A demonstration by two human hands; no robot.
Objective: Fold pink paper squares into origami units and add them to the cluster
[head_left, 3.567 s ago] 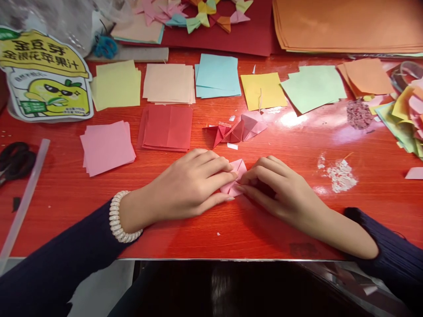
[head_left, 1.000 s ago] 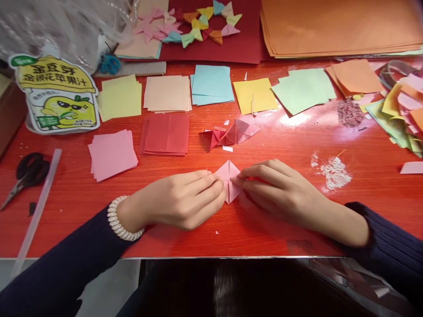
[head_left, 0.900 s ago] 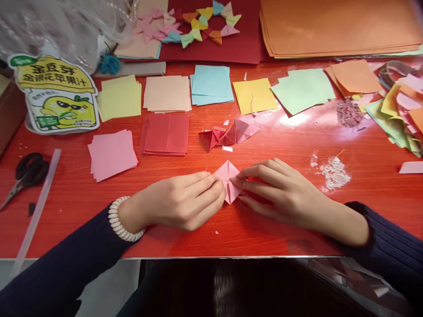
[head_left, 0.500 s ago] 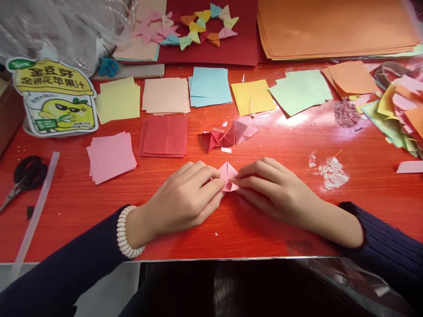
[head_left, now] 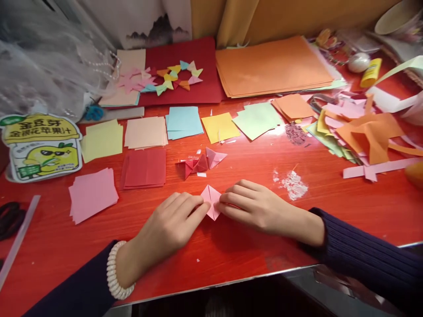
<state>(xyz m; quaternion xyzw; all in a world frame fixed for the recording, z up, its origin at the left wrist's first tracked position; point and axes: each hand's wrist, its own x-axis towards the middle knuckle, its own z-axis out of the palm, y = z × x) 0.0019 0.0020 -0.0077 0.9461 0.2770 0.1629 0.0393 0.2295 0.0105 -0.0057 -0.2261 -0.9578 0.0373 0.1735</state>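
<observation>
A folded pink paper, creased into a diamond, was pinched at one side between the thumb and fingers of the left hand and at the other by the fingers of the right hand, over a red table. Just beyond lay a red-and-pink folded piece, with a red stack and a pink stack to the left, while colored squares lined up farther back, before a large orange stack

The left hand and right hand pinch close together.
</observation>
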